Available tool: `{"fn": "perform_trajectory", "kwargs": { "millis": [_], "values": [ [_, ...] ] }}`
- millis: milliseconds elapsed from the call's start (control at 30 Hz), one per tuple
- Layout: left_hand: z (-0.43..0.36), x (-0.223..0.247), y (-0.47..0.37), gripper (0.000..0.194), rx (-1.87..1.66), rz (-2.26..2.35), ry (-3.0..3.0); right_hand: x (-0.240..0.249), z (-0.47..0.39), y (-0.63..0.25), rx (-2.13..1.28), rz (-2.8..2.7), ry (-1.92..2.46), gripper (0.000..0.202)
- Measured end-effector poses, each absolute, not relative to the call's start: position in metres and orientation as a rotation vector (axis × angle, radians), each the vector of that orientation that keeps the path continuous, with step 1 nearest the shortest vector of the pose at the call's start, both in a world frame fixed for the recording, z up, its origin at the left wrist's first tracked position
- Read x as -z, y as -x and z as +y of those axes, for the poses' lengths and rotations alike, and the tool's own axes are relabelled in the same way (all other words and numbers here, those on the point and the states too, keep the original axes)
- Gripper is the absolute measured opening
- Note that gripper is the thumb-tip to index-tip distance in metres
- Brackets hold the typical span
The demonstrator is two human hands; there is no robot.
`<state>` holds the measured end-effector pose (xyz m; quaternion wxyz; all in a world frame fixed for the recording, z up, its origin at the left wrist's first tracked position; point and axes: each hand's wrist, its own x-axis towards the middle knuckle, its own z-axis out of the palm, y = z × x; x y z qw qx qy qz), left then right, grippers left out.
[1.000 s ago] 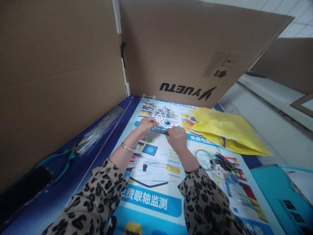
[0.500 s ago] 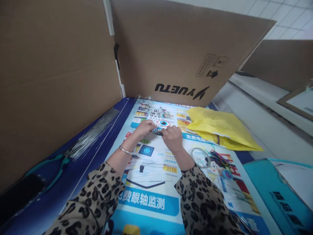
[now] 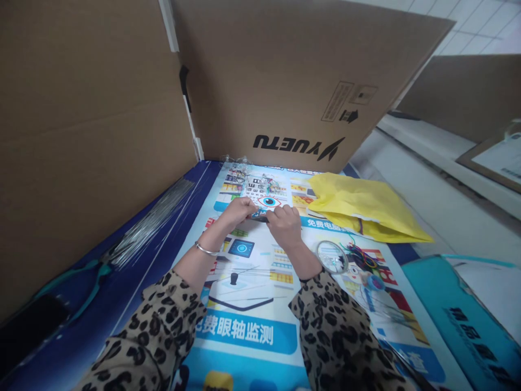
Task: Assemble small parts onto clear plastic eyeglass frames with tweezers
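My left hand (image 3: 238, 210) and my right hand (image 3: 285, 224) are close together above the printed sheet (image 3: 252, 293), fingers pinched. Between them shows a short dark thing (image 3: 260, 219), too small and too covered by the fingers to name. Both hands appear to grip it, one at each end. Just beyond the fingers, small clear pieces with fine wire (image 3: 240, 169) lie on the sheet. To the right of my right forearm lies a round clear ring-shaped item (image 3: 332, 257), beside a tangle of coloured threads (image 3: 362, 256).
At left lie a bundle of thin metal wires (image 3: 157, 222), teal-handled pliers (image 3: 97, 277) and a black object (image 3: 35, 331). A yellow bag (image 3: 366, 209) and a teal box (image 3: 451, 309) are at right. Cardboard panels (image 3: 293, 81) stand behind and left.
The whole view has shifted slightly. My hands keep nearly the same pose around the small dark thing, with only slight finger movement.
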<state>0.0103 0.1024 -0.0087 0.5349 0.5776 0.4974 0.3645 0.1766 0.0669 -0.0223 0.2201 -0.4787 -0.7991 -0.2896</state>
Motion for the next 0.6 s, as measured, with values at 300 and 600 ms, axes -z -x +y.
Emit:
{"fn": "perform_trajectory", "kwargs": {
  "millis": [300, 600],
  "values": [
    [0.1017, 0.0071, -0.0112, 0.02, -0.872, 1.202, -1.375, 0.0231, 0.0685, -0.1778, 0.807, -2.211, 1.298, 0.016],
    [0.1013, 0.0059, -0.0104, 0.019, -0.86, 1.195, -1.382, 0.0228, 0.0673, -0.1775, 0.827, -2.204, 1.283, 0.014]
  ]
}}
